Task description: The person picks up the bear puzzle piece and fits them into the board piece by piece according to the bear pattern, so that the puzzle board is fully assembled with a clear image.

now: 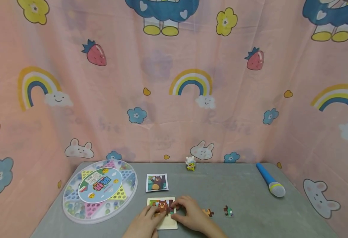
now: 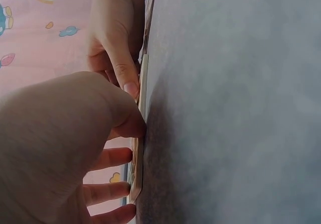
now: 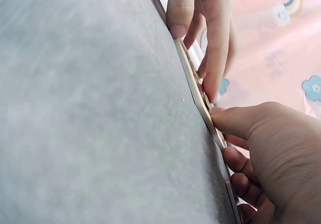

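Note:
In the head view, a pale puzzle board (image 1: 166,225) lies on the grey table with a brown bear picture (image 1: 163,205) in its upper part. My left hand (image 1: 145,222) rests on its lower left, fingers extended over the picture; in the right wrist view the left thumb touches the board's edge (image 3: 193,86). My right hand (image 1: 193,216) is at the board's right side, thumb and index finger bent around a dark puzzle piece (image 1: 172,210), which they partly hide. Two loose pieces lie right of that hand: an orange-brown one (image 1: 208,212) and a green one (image 1: 228,211).
Behind the board lies a bear picture card (image 1: 157,182). A round board game (image 1: 72,211) with marbles is at the left. Toward the back edge stands a small figurine (image 1: 190,163). A blue toy microphone (image 1: 266,175) lies at the right. Patterned pink cloth (image 1: 162,132) surrounds the table.

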The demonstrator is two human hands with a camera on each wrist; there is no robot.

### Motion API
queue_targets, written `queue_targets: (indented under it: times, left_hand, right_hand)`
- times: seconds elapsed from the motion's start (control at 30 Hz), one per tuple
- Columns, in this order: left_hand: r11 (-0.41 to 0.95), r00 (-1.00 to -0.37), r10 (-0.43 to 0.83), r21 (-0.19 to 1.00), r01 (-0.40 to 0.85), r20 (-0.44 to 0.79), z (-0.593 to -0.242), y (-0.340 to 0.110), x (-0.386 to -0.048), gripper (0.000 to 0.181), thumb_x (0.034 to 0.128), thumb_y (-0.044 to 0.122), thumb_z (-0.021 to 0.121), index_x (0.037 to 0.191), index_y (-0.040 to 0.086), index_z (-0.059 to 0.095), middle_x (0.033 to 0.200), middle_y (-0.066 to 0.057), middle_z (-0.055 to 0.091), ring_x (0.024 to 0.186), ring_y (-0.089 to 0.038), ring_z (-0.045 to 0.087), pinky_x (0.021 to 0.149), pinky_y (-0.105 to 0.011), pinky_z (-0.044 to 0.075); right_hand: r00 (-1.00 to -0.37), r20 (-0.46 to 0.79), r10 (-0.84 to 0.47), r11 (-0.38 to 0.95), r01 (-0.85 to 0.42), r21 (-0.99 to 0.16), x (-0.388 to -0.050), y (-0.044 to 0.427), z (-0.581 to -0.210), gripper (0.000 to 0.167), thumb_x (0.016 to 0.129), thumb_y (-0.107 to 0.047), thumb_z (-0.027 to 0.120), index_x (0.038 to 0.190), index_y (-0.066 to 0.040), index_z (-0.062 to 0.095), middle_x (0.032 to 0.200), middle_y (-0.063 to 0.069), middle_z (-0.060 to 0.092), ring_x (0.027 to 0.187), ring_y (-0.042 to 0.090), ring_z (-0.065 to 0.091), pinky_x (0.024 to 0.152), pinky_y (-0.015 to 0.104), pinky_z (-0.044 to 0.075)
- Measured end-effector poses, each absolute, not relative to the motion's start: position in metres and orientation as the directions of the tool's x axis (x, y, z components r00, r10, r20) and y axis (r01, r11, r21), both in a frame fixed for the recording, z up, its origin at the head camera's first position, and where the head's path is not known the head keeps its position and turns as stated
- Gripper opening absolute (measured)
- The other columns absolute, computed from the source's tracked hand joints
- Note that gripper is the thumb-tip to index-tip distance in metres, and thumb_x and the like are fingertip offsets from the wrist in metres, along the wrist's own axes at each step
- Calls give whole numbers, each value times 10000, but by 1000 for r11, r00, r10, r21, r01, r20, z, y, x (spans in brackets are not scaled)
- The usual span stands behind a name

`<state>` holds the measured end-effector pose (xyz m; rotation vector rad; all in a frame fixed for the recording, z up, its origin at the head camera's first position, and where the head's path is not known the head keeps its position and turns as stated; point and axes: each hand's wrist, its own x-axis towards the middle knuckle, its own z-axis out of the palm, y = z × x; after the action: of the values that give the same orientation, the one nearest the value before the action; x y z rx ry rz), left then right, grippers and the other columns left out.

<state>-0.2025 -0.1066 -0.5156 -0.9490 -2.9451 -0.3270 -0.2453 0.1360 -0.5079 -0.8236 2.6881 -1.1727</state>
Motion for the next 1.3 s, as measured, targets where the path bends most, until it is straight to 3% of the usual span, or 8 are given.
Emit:
queue_targets:
  times: [0.47, 1.3]
  left_hand:
    - [756, -775, 612, 173, 632, 156, -518, -111, -204, 588, 822, 164, 688, 1408, 208, 692, 1303, -55, 639, 1178, -319, 599, 923, -457, 584]
    - [748, -775, 611, 205, 632, 160, -517, -112, -205, 605, 816, 143, 674, 1416, 227, 682, 1296, -47, 638, 1170, -299, 596, 873, -444, 589]
  right_hand:
    - [-848, 140, -510, 547, -446, -708, -245, 136, -509, 191, 909, -281, 854, 1062, -195, 781, 925, -106, 612, 889, 60, 508, 779, 264, 421]
    - [-858, 118, -500, 563, -426, -708, -247, 137, -510, 166, 927, -306, 833, 1056, -209, 796, 926, -136, 612, 883, 36, 504, 775, 257, 438]
